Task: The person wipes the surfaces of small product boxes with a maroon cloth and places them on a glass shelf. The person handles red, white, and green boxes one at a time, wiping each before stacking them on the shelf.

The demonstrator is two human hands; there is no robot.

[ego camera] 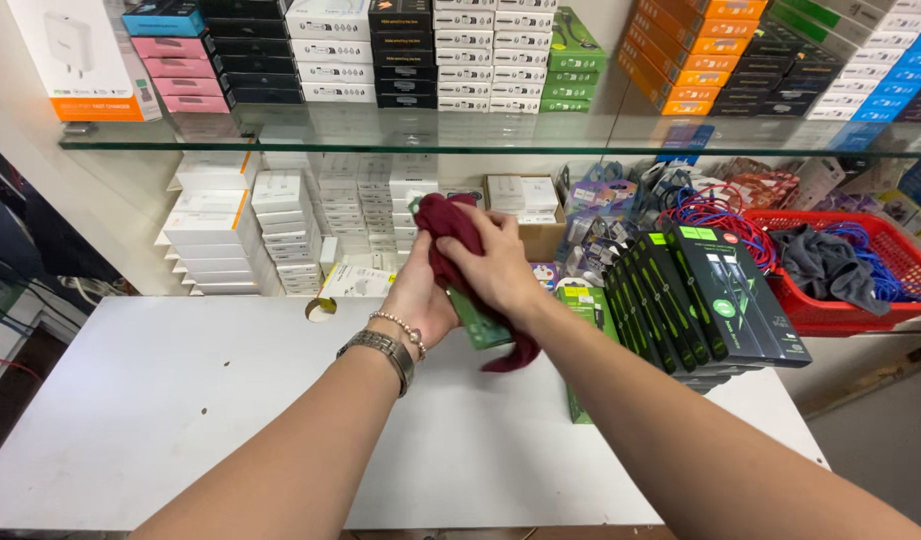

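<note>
Above table point(180, 420): hands point(460, 280) gripping cloth point(450, 225)

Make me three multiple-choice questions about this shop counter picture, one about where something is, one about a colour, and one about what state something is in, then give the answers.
1. Where does the red basket stand?
A. At the right, behind the row of black and green packages
B. On the glass shelf
C. At the left, by the white boxes

2. What colour is the cloth in the hands?
A. Grey
B. Dark red
C. Blue

3. What is the right hand doing with the cloth?
A. Resting flat on the white table
B. Hanging clear of it
C. Pressing it against the green package that the left hand holds

Answers: 1 A, the basket sits at the right edge behind the packages. 2 B, the cloth is maroon. 3 C, the fingers close over the cloth on the package.
</note>
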